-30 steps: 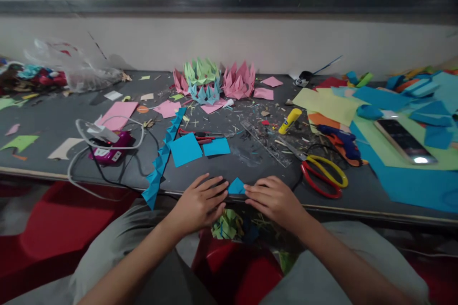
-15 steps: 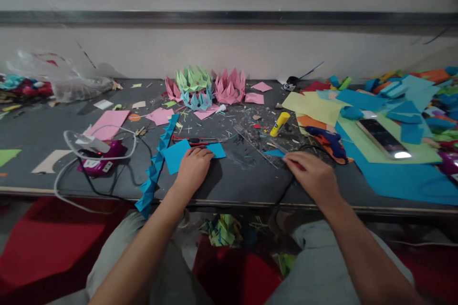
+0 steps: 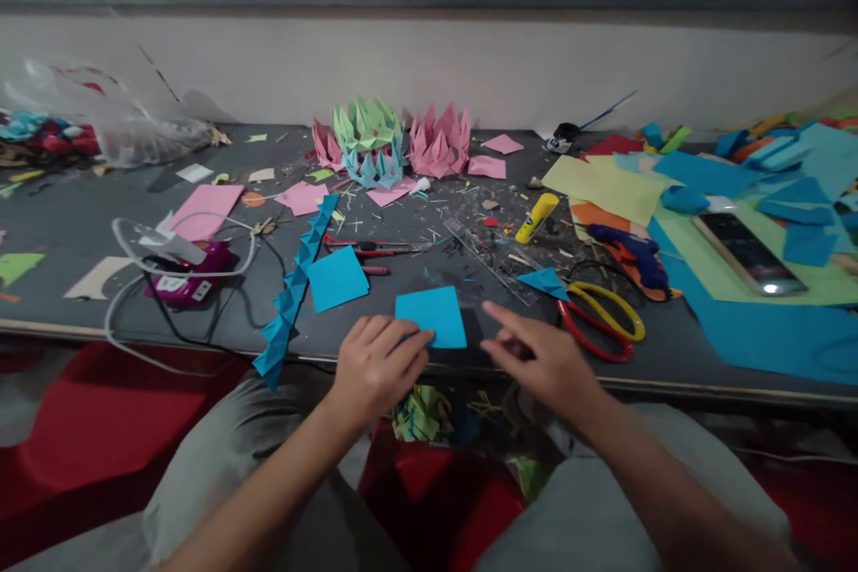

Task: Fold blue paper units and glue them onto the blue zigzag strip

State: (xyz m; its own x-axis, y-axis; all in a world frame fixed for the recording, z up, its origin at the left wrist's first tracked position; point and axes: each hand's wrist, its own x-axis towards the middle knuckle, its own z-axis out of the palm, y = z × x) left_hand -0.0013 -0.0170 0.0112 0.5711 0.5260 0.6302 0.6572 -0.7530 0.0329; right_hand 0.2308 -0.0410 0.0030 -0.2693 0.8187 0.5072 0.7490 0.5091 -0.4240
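Note:
A blue paper square (image 3: pixel 439 315) lies near the table's front edge, its lower left side pinched in my left hand (image 3: pixel 382 362). My right hand (image 3: pixel 536 357) hovers just right of that square, thumb and index finger spread apart and holding nothing. Another blue paper square (image 3: pixel 339 277) rests farther left, next to a zigzag strip of folded blue paper (image 3: pixel 295 290). Beyond my right hand lie scissors (image 3: pixel 607 322) with red and yellow handles, their blades hidden under a small folded blue piece (image 3: pixel 544 281).
Behind the squares lie a red utility knife (image 3: pixel 382 247) and a clear ruler (image 3: pixel 483 259). A yellow glue stick (image 3: pixel 537 217), a blue glue gun (image 3: pixel 634 257) and a phone (image 3: pixel 747 250) are to the right. Folded paper crowns (image 3: pixel 439 143) stand at the back; a purple cabled box (image 3: pixel 197 277) sits left.
My left hand has drawn one blue square right and toward me, away from the other. My right hand has let go of the scissors and moved left. The view has shifted slightly.

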